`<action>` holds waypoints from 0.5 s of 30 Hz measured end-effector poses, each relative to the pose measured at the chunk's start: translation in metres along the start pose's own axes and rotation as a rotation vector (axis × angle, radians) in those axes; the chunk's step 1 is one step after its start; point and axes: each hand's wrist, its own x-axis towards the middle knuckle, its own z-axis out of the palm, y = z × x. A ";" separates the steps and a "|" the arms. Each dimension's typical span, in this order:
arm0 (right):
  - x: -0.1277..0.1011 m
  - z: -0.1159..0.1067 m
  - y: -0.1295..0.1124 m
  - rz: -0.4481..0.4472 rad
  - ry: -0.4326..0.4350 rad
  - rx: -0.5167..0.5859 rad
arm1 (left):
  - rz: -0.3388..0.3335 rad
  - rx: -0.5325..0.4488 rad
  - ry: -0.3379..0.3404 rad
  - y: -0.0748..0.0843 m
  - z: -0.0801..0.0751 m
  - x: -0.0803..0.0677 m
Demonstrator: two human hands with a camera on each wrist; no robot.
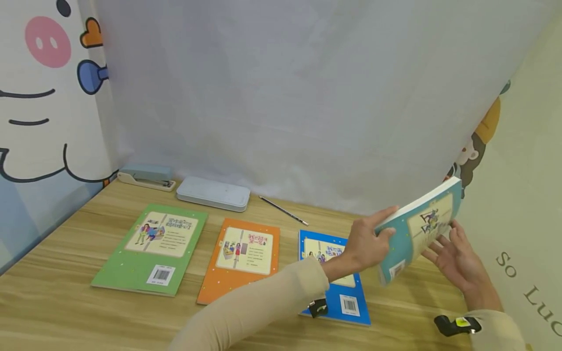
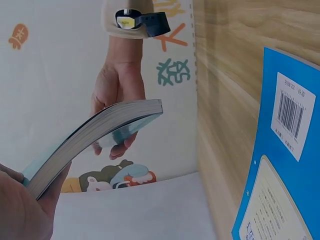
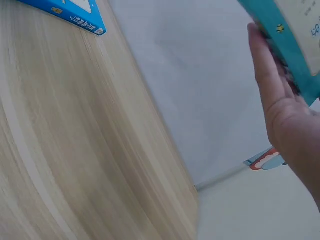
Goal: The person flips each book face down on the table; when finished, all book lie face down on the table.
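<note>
My left hand (image 1: 366, 241) grips a teal paperback book (image 1: 397, 243) by its left edge, thumb on the cover. The book is tilted and raised above the table at the right, and in the left wrist view its page block (image 2: 95, 132) looks bowed. Open fingers of my right hand (image 1: 461, 261) lie at the book's right side, partly behind it; in the right wrist view they look nearly straight against the book. Under my left forearm a blue book (image 1: 351, 290) lies partly covered on the table. An orange book (image 1: 246, 248) and a green book (image 1: 151, 248) lie left of it.
At the table's back stand a blue stapler (image 1: 147, 175) and a pale blue case (image 1: 213, 193), with a dark pencil (image 1: 284, 210) to their right. A grey-white curtain (image 1: 285, 97) hangs behind the wooden table (image 1: 57, 297). Printed walls close both sides.
</note>
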 end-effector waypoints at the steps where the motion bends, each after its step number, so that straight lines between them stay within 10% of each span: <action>1: -0.001 0.000 0.002 -0.009 -0.006 0.009 | -0.018 -0.036 0.006 0.000 0.000 0.001; 15: -0.003 -0.001 0.014 -0.105 0.092 -0.006 | -0.148 -0.197 0.047 0.000 0.001 0.007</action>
